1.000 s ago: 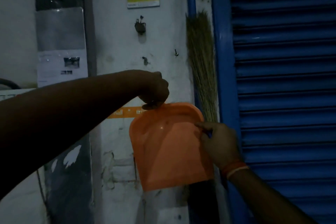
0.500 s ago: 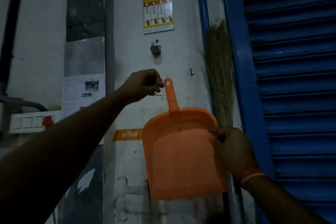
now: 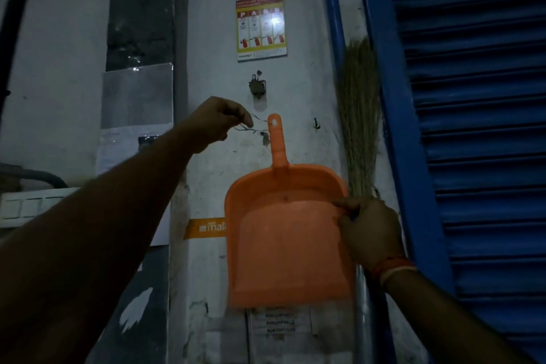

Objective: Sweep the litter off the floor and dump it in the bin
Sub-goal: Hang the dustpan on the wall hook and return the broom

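Lifted clear of the dustpan's top edge since a second ago, the left hand [image 3: 220, 121] now sits up beside the handle tip, its fingers curled and pinching a thin wire or string loop [image 3: 254, 126] that runs toward the hole at the end of the handle. Half a second ago it was already in much this place, so the work at the loop goes on rather than finishes. Whether the loop is threaded through the hole or only lies against it is too fine to tell in this dim light.

The right hand [image 3: 367, 233] holds as it did in both earlier views: fingers folded over the right rim of the orange dustpan [image 3: 283, 242], steadying it flat against the white wall [image 3: 218, 74]. The pan hangs upright, handle up, mouth down, and its whole handle is now exposed where the left hand covered it before.

Just beyond the right hand, a grass broom [image 3: 359, 115] stands bristles-up in the corner between the wall and the blue shutter [image 3: 472, 127]. A small nail [image 3: 316, 124] sticks from the wall between handle and broom, apart from both. A safety poster [image 3: 261, 27] is fixed higher up.

By my reading, the pan is being freed from its hanging wire, so sweeping has not yet begun; no litter, floor or bin is in view.
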### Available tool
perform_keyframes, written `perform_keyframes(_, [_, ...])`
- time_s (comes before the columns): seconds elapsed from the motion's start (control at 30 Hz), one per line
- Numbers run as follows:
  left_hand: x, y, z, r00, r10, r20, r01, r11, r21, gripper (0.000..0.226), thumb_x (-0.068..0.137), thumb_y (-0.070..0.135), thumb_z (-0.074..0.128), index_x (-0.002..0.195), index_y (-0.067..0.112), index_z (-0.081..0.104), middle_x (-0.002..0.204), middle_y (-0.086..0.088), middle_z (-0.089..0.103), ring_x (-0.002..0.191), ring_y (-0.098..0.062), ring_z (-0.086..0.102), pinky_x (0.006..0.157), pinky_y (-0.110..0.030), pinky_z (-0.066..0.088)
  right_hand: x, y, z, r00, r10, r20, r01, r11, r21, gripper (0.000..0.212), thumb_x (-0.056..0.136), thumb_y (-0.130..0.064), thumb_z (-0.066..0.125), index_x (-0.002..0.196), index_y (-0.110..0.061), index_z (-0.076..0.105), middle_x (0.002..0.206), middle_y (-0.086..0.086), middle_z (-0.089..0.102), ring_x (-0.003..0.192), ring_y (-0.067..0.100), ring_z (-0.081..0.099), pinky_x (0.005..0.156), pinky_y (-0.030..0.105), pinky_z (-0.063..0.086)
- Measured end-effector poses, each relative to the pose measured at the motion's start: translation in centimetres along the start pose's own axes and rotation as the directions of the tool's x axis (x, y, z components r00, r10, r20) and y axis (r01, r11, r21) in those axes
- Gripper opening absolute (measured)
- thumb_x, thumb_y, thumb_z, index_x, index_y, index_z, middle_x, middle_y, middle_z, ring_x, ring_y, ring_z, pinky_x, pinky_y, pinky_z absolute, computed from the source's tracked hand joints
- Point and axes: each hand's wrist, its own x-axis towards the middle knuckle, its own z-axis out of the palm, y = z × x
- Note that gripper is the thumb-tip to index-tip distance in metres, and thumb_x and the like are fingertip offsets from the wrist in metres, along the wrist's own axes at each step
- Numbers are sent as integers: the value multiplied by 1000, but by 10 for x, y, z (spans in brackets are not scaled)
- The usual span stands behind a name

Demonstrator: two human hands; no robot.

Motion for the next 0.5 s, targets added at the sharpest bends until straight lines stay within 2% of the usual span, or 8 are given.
perform_keyframes(0.07, [6,-3,1,993,104,-53,-80,936,342,26,100,5,52,98,16,75,117,-2,71,79,1,57,69,-12,40,3,-1,5,1000,-1,-5,1,1000,-19,32,88,-8,62,114,-24,70,114,-1,69,89,5,55,82,15,44])
perform_keyframes(0.13, [15,-7,4,969,210,-127,-123,864,488,26,99,8,53,108,19,75,122,-2,71,90,-2,61,75,-14,45,6,-2,11,1000,-7,-16,6,999,-39,31,88,-8,63,114,-24,70,115,0,69,90,5,55,82,14,43])
perform_keyframes(0.23, [29,-9,9,918,267,-293,-97,869,486,24,98,16,59,117,18,73,121,-3,72,98,-12,67,84,-28,52,13,-6,21,1000,0,-27,-1,999,-50,32,89,-10,61,116,-26,68,114,1,69,90,10,60,80,14,44])
perform_keyframes(0.33, [51,-13,7,876,273,-398,-67,886,460,24,95,25,65,116,19,75,119,-2,73,103,-13,67,93,-32,50,27,-20,30,999,7,-47,-9,999,-54,33,90,-10,60,116,-28,68,109,2,70,82,12,61,70,15,47])
perform_keyframes(0.4, [67,-18,2,860,253,-444,-40,900,434,23,92,30,69,112,19,76,116,-2,74,106,-13,66,91,-28,46,37,-31,37,998,-7,-65,3,998,-62,34,90,-8,58,116,-27,68,109,3,70,82,13,62,70,16,48])
perform_keyframes(0.5, [93,-22,-3,865,199,-461,-5,921,389,23,90,31,72,108,17,77,111,-3,75,99,-12,67,83,-25,46,51,-45,48,995,-29,-93,21,996,-83,35,89,-5,57,117,-24,68,112,3,69,89,15,63,74,17,48])
